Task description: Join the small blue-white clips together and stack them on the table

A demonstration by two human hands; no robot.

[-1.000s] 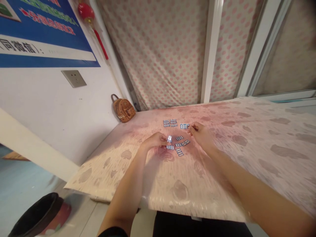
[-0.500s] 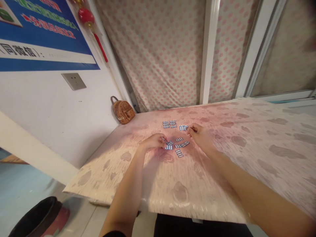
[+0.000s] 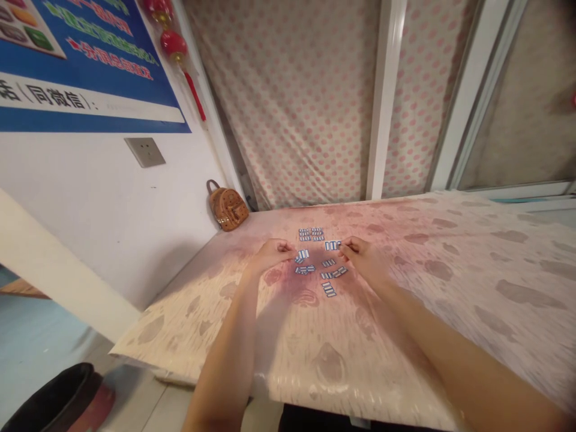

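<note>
My left hand (image 3: 279, 249) is closed, its fingertips pinching a small flat blue-and-white striped piece (image 3: 303, 254) above the table. My right hand (image 3: 355, 247) pinches another blue-edged striped piece (image 3: 332, 245) at its right end. Just below the left hand's piece lies a small overlapping pile of striped pieces (image 3: 305, 270). Several loose pieces (image 3: 329, 289) of the same sort are scattered below my right hand. Farther back, similar pieces stand in a neat block of rows (image 3: 311, 234). What is printed on them is too small to make out.
A patterned, clear-covered cloth lies over the table (image 3: 333, 354). A small brown backpack (image 3: 228, 208) sits at the far left corner against the wall. On the floor at lower left is a dark-rimmed bin (image 3: 85, 396). A dotted curtain (image 3: 306, 108) hangs behind the table.
My left hand has risen from the pile and moved slightly away with a striped piece in its fingers. My right hand keeps its piece, almost in place. The view has shifted a little.
</note>
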